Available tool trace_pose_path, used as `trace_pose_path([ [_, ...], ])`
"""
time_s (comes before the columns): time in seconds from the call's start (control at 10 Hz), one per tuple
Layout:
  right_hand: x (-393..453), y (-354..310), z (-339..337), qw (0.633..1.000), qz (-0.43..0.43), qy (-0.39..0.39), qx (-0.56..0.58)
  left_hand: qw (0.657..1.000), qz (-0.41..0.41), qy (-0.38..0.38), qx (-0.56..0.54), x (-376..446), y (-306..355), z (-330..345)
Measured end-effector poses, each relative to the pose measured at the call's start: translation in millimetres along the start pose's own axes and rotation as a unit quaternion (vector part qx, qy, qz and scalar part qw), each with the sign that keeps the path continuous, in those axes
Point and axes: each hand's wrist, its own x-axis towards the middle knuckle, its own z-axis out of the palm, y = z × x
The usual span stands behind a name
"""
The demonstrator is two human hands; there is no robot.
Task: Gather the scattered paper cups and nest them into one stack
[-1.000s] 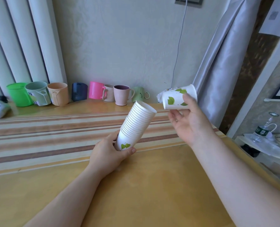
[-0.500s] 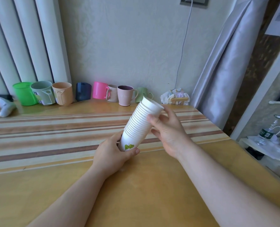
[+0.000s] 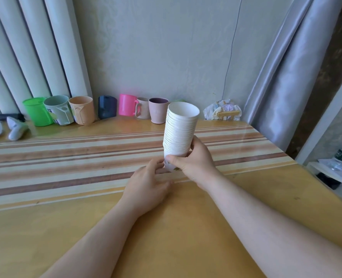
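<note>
Head view:
- Stack of paper cups point(image 3: 179, 131) is upright, mouth up, held above the table point(image 3: 166, 233) between the two hands. Whether its base touches the tabletop cannot be told; the hands cover it.
- Right hand point(image 3: 194, 161) wraps the lower part of the stack: thumb across the near side, fingers curled round the far side and mostly hidden behind the cups.
- Left hand point(image 3: 148, 185) sits just below and left of the right hand, fingertips touching the bottom cup on its left side. Its fingers are loosely curled; whether they grip the cup or only steady it cannot be told.
- The bottom cup's green print is nearly all covered by the right thumb; only small flecks show.
- Cup rims read as many close rings; an exact count is not possible.
- Beyond the hands, along the wall: a row of mugs, from left a green mug point(image 3: 37, 111), grey-green mug point(image 3: 59, 109), orange mug point(image 3: 82, 109), dark blue mug point(image 3: 107, 106), pink mug point(image 3: 127, 104), then a pale mug partly hidden behind it, and a mauve mug point(image 3: 158, 110).
- A greenish edge shows just past the stack's rim; the stack hides the object itself.
- Right of the stack at the wall: crumpled packaging point(image 3: 222, 109), print unreadable.
- Far left, a white object is cut off by the frame edge.
- Both forearms run out of frame at the bottom.
</note>
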Motion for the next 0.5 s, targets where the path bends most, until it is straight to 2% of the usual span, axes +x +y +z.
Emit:
trace_pose_path([
  [0.2, 17, 19, 1, 0.999, 0.019, -0.013, -0.032, 0.995, 0.004, 0.011, 0.096, 0, 1, 5],
  [0.4, 6, 24, -5, 0.988, 0.014, -0.054, -0.141, 0.988, -0.014, 0.007, 0.152, -2, 3, 7],
  [0.5, -18, 29, -22, 0.972, 0.006, -0.099, -0.215, 0.982, -0.020, 0.002, 0.190, -7, 11, 12],
])
